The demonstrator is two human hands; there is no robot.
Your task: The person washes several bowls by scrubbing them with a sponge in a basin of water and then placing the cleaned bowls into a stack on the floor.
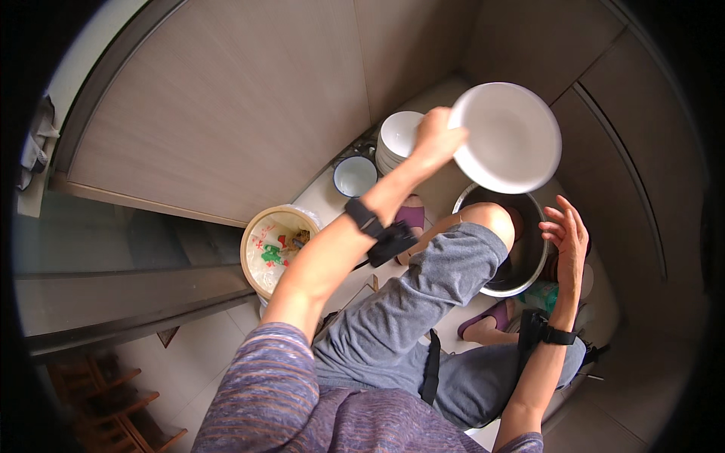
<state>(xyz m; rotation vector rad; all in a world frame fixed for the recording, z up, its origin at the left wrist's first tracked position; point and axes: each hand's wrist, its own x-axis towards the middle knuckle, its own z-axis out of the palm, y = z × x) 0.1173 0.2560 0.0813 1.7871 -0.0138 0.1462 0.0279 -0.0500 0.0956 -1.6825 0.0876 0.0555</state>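
My left hand (pixel 439 141) grips the rim of a large white bowl or basin (pixel 507 136), held up and tilted near the corner of the cabinets. Below the bowl, partly behind my knee, stands a large round metal basin (pixel 535 266) with a dark inside. To the right of that basin my right hand (pixel 568 232) is raised with its fingers apart, holding nothing. A stack of white bowls (pixel 398 136) stands on the floor just beyond my left wrist. Beside the stack sits a white enamel bowl with a blue rim (pixel 355 176).
A lined bin (pixel 247 249) with scraps in it stands left of my left forearm. Cabinet panels (pixel 226 102) rise at the left and right. A green bottle or packet (pixel 541 295) lies near the metal basin. Wooden furniture (pixel 113 402) is at lower left.
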